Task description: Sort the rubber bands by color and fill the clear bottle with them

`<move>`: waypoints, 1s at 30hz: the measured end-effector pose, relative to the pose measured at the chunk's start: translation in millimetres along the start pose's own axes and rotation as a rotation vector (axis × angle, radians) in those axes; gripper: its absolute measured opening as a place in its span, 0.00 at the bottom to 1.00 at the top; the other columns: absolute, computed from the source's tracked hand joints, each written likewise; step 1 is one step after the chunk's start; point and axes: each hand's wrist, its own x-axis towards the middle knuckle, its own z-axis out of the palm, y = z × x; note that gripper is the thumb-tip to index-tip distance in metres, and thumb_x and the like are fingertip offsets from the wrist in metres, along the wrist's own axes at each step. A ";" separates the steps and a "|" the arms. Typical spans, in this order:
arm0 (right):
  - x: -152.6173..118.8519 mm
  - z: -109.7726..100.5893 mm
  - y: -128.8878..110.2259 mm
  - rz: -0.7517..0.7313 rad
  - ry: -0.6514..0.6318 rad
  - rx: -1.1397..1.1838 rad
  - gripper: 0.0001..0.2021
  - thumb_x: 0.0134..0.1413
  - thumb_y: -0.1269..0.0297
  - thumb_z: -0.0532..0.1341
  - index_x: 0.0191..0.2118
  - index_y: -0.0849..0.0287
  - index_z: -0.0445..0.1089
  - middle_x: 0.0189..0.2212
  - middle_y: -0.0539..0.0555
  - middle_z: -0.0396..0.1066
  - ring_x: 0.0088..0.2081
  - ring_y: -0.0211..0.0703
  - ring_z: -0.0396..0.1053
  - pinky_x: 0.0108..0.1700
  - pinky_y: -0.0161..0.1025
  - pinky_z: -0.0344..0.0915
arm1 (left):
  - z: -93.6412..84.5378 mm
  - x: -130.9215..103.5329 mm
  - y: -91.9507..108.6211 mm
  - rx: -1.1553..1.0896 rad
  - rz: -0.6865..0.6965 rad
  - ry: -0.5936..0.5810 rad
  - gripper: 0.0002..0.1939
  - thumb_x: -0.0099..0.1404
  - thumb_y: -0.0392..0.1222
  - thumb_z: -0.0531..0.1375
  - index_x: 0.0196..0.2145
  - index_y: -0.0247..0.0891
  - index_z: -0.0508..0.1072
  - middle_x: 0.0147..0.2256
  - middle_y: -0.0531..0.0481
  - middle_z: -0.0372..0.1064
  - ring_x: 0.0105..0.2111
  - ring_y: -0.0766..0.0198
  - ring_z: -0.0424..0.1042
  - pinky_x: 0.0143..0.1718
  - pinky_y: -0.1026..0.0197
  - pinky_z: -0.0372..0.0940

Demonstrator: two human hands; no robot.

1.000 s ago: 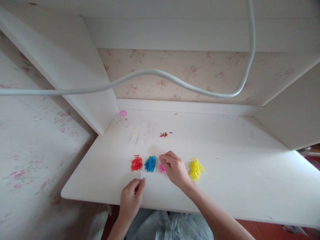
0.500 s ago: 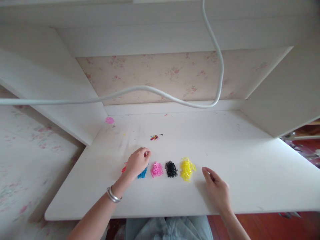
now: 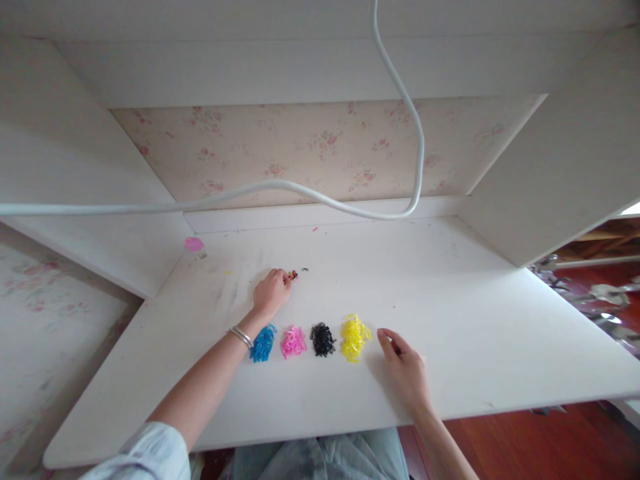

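Note:
My left hand (image 3: 273,291), a silver bangle on its wrist, reaches over the table with its fingertips pinched at a small mixed heap of coloured rubber bands (image 3: 293,275). Below it, four heaps sorted by colour lie in a row: blue bands (image 3: 263,343), pink bands (image 3: 293,342), black bands (image 3: 323,339) and yellow bands (image 3: 355,339). My left forearm hides the red heap at the row's left end. Just right of the yellow heap, my right hand (image 3: 406,365) rests on the table, thumb and fingers closed together; anything between them is too small to make out.
One dark band (image 3: 305,269) lies apart, beside the mixed heap. A white cable (image 3: 280,184) hangs across the view above the white table (image 3: 480,333). Side panels stand left and right. A pink round patch (image 3: 193,244) marks the back left corner.
My left hand has moved away from me, from above the blue heap to the mixed heap. My right hand stays beside the yellow heap. The whole view has shifted slightly.

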 end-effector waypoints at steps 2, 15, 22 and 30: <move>-0.1 -0.3 -1.4 0.001 -0.007 0.010 0.28 0.54 0.41 0.50 0.41 0.58 0.75 0.22 0.51 0.71 0.25 0.40 0.66 0.28 0.33 0.60 | -0.1 1.5 -3.4 0.010 0.000 0.003 0.12 0.67 0.44 0.49 0.40 0.42 0.71 0.43 0.47 0.70 0.39 0.58 0.72 0.37 0.60 0.63; 0.2 -0.3 -0.6 0.006 -0.013 0.001 0.26 0.54 0.41 0.51 0.41 0.56 0.76 0.23 0.51 0.72 0.26 0.41 0.67 0.30 0.34 0.61 | 2.5 7.8 -14.3 0.040 0.073 -0.068 0.16 0.68 0.46 0.48 0.42 0.41 0.73 0.43 0.45 0.70 0.38 0.59 0.72 0.40 0.60 0.63; 1.0 -0.5 -0.4 -0.013 -0.006 -0.013 0.26 0.54 0.41 0.51 0.40 0.56 0.76 0.23 0.51 0.72 0.25 0.41 0.67 0.29 0.34 0.61 | 2.6 7.4 -13.3 0.014 0.079 -0.069 0.15 0.69 0.44 0.47 0.41 0.39 0.72 0.43 0.45 0.69 0.38 0.59 0.72 0.41 0.59 0.63; 0.8 -0.1 1.4 -0.044 -0.006 -0.015 0.27 0.54 0.41 0.50 0.39 0.56 0.76 0.21 0.51 0.70 0.24 0.40 0.66 0.28 0.33 0.60 | 3.6 9.8 -18.9 -0.080 0.051 -0.051 0.12 0.67 0.41 0.49 0.39 0.39 0.72 0.43 0.44 0.70 0.42 0.59 0.71 0.44 0.60 0.63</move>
